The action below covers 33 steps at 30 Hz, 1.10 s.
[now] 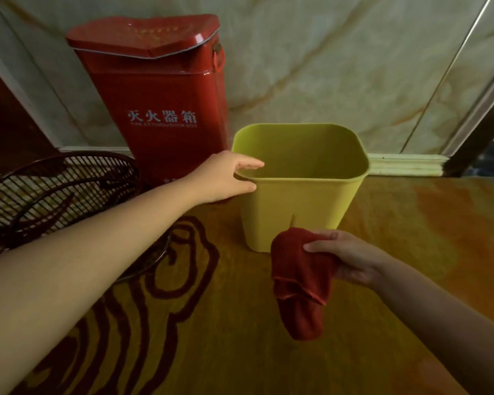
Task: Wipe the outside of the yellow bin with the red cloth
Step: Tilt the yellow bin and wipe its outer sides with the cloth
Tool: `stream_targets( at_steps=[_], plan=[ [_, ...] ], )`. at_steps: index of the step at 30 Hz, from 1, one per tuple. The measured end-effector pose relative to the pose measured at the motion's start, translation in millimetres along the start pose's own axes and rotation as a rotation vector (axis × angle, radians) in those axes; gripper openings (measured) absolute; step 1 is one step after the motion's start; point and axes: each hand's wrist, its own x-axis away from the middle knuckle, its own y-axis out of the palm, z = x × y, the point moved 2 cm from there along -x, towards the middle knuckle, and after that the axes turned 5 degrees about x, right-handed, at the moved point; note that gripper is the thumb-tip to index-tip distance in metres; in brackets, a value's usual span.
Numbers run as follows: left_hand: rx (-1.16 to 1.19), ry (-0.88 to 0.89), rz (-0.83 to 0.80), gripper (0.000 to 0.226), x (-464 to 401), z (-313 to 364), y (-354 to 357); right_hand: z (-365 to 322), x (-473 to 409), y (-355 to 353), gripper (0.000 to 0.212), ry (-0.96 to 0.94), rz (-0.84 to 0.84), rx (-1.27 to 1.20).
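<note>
The right hand (351,260), nearest the viewer, is pinching a crumpled red cloth (297,283) that is hanging just before the near wall of the open yellow plastic bin (294,212). The left hand (226,178) is gripping the bin's left rim. The bin is standing on the patterned floor (217,337) beside a red metal fire-extinguisher box (157,95).
</note>
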Motion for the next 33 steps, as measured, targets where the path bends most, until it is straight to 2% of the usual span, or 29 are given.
stream_targets(
  at_steps=[3, 5, 8, 11, 13, 15, 19, 22, 25, 27, 30, 31, 33],
  plan=[
    [-0.261, 0.048, -0.059, 0.056, -29, 20, 15, 1, 5, -17, 0.035, 0.094, 0.179, 0.027],
    [-0.337, 0.047, -0.125, 0.057, -45, 28, 30, -2, 11, -28, 0.018, 0.119, 0.293, 0.24],
    [-0.402, 0.063, -0.205, 0.045, -62, 34, 51, -6, 21, -44, 0.015, 0.142, 0.398, 0.409],
    [-0.41, 0.08, -0.155, 0.027, -72, 32, 55, -2, 29, -63, 0.018, 0.197, 0.417, 0.202],
    [-0.412, 0.084, -0.143, 0.024, -76, 30, 54, 4, 33, -74, 0.027, 0.198, 0.4, -0.04],
    [-0.402, 0.114, -0.15, 0.024, -78, 33, 54, 9, 37, -82, 0.024, 0.172, 0.369, -0.238],
    [-0.26, 0.158, -0.121, 0.014, -82, 52, 47, 10, 46, -94, 0.014, 0.089, 0.403, -0.406],
    [-0.056, 0.034, -0.039, 0.012, -87, 47, 26, -7, 53, -99, 0.011, -0.039, 0.51, -0.427],
    [0.248, -0.208, 0.059, 0.008, -71, 14, 24, -38, 64, -101, 0.005, -0.223, 0.711, -0.191],
    [0.438, -0.375, 0.045, 0.009, -54, -10, 40, -59, 71, -99, 0.008, -0.355, 0.84, 0.052],
    [0.685, -0.566, 0.103, 0.012, -34, -37, 52, -78, 74, -81, 0.015, -0.556, 0.984, 0.277],
    [0.713, -0.597, 0.116, 0.015, -31, -44, 52, -81, 69, -71, 0.019, -0.591, 0.948, 0.348],
    [0.742, -0.625, 0.091, 0.023, -24, -53, 50, -79, 47, -46, 0.028, -0.597, 0.69, 0.438]
  ],
)
